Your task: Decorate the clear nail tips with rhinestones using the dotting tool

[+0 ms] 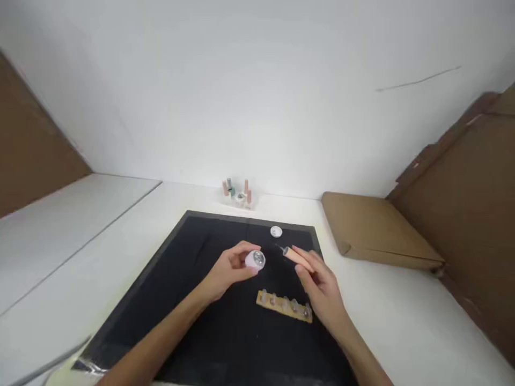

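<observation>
My left hand is closed around a small white jar, its open top tilted toward the right and a silvery, glittery content showing inside. Between the fingers of my right hand is a peach-handled tool with a dark collar and a thin tip. That tip points left toward the jar but stays apart from it; whether it is bristle or metal is too small to tell. Just below and between the hands, a yellowish strip with several clear pieces standing along it lies on the black mat. Farther back rests a round white lid.
Behind the mat, against the white wall, stands a clear holder with several small bottles, some with peach caps. A flat brown cardboard box lies on the white table at the right. Brown cardboard panels border both sides.
</observation>
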### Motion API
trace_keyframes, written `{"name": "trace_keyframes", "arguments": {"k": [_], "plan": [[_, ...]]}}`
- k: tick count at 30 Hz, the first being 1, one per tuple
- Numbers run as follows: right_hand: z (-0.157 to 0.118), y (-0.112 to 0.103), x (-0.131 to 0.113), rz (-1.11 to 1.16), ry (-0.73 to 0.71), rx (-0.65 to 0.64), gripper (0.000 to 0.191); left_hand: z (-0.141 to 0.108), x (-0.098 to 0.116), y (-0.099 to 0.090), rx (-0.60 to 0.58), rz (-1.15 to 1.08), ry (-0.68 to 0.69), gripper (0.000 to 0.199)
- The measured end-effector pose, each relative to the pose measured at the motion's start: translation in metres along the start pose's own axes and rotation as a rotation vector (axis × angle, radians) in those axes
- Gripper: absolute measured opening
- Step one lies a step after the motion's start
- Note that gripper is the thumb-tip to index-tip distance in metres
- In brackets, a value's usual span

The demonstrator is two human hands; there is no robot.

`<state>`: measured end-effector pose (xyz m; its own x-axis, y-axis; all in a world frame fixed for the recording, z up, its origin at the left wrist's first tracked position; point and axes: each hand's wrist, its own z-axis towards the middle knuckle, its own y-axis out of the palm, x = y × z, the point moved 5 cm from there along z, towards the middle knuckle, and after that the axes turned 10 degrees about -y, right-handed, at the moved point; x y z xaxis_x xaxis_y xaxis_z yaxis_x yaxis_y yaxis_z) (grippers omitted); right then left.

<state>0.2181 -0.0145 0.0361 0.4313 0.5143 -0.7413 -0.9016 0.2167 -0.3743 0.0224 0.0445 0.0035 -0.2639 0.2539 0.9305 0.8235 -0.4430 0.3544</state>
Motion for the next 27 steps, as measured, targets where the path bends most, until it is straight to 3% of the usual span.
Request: {"name": "trace_keyframes", "arguments": {"k": [5, 11, 17, 27], "plan": [[-0.004, 0.000, -0.004, 0.030, -0.013, 0.007, 0.024, -0.004, -0.003, 0.002, -0.012, -0.043, 0.012, 0.049], [-0.004, 0.000, -0.004, 0.102, -0.061, 0.053, 0.013, -0.003, 0.000, 0.002, -0.045, -0.069, 0.024, 0.045], [-0.009, 0.004, -0.009, 0.111, -0.166, -0.046, 0.014, -0.005, 0.005, 0.005, -0.042, -0.042, 0.001, 0.036], [-0.012, 0.012, -0.019, 0.039, -0.333, -0.139, 0.019, -0.006, 0.003, 0.003, -0.011, -0.013, -0.030, 0.036]]}}
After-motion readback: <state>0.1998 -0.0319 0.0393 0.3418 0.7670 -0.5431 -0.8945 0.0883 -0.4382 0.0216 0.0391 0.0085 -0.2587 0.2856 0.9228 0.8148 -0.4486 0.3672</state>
